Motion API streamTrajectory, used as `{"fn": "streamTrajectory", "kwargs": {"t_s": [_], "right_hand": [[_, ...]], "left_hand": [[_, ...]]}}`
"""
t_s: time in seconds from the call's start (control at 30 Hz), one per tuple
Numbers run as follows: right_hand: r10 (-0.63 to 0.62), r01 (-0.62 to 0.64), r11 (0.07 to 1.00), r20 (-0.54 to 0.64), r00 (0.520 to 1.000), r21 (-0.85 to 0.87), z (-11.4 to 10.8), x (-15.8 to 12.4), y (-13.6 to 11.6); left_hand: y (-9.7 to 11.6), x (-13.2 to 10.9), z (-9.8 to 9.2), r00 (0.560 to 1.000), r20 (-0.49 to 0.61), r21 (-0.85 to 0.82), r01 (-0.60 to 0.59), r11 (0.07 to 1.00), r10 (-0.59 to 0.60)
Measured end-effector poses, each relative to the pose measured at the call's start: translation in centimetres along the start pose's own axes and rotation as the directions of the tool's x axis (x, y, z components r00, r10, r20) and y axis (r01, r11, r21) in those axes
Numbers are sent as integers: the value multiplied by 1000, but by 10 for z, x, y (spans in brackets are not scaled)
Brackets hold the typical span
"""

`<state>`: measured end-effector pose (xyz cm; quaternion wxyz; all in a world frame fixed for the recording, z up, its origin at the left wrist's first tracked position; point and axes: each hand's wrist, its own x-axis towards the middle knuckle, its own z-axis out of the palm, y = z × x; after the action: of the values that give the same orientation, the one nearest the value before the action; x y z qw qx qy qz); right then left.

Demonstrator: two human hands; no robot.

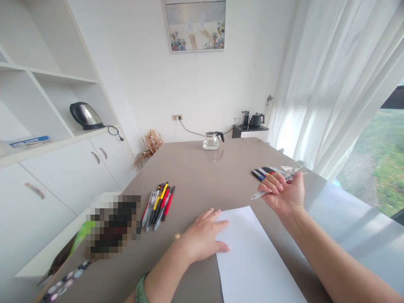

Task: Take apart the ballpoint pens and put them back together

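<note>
A white sheet of paper [252,256] lies on the table in front of me. My left hand [206,235] rests on its left edge, fingers spread and holding nothing. Raised above the table to the right of the sheet, my right hand [285,193] has its fingers curled round a pen [258,195] with a clear barrel, palm turned up. Just behind this hand lies a row of pens [259,172], partly covered by it. On the left, a bunch of pens [158,206] in black, red, yellow and clear lies side by side.
A glass pot [211,141] with a black handle stands at the table's far end. White scraps [290,168] lie near the right edge. At the left edge are a blurred-out dark item [115,227] and a beaded strap [67,280]. Cabinets [69,172] line the left wall.
</note>
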<state>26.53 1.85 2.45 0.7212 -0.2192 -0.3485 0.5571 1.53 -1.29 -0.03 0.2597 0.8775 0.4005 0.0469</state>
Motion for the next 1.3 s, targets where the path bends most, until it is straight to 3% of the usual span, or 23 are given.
{"fn": "streamTrajectory", "kwargs": {"t_s": [0.2, 0.57, 0.87, 1.3], "right_hand": [[-3, 2, 994, 2, 1000, 108, -3, -1, -2], [37, -32, 988, -31, 999, 150, -2, 0, 0], [141, -128, 910, -3, 990, 394, 0, 0, -2], [146, -122, 932, -47, 988, 340, -1, 1, 1]], "left_hand": [[1, 0, -1, 1000, 8, -4, 6, 1000, -6], [0, 0, -1, 1000, 14, 24, 3, 1000, -3], [-2, -2, 0, 1000, 25, 68, -2, 998, 0], [-1, 0, 0, 999, 40, 68, 6, 998, -9]]}}
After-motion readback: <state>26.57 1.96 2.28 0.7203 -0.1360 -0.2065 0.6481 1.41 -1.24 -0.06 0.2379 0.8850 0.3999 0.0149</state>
